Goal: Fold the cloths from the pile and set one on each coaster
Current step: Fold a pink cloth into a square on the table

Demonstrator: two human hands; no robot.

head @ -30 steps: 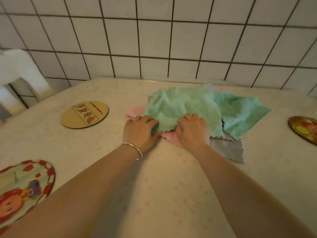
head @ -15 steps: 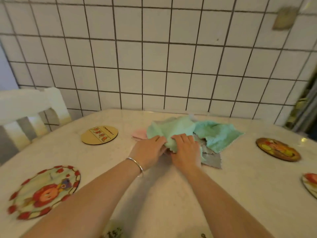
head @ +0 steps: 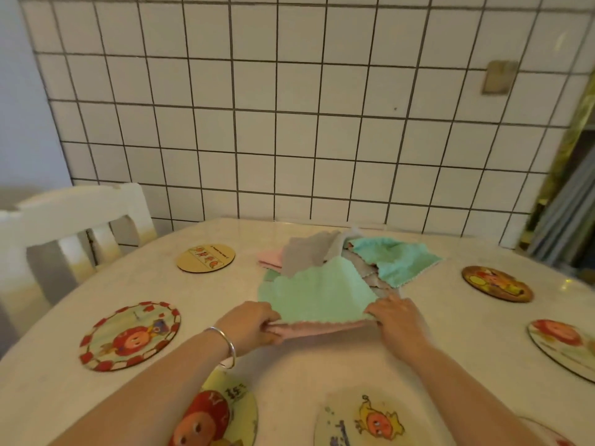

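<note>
We have one view only, from a head-worn wide-angle camera above the near edge of the table (head: pixel 96 391). It faces forward and down across the table toward the tiled wall (head: pixel 289 123) behind it. Near the table's front edge, both forearms fill the lower frame; straight lines bow at the margins.

A pale, speckled counter (head: pixel 322 375) filled the lower half of the view, its far edge meeting a wall of white square tiles (head: pixel 289 123) with dark grout. A small beige plate (head: pixel 498 76) was fixed high on the tiles at the right. At the left stood a white wooden chair (head: pixel 69 220), its slatted back near the counter's edge.
</note>
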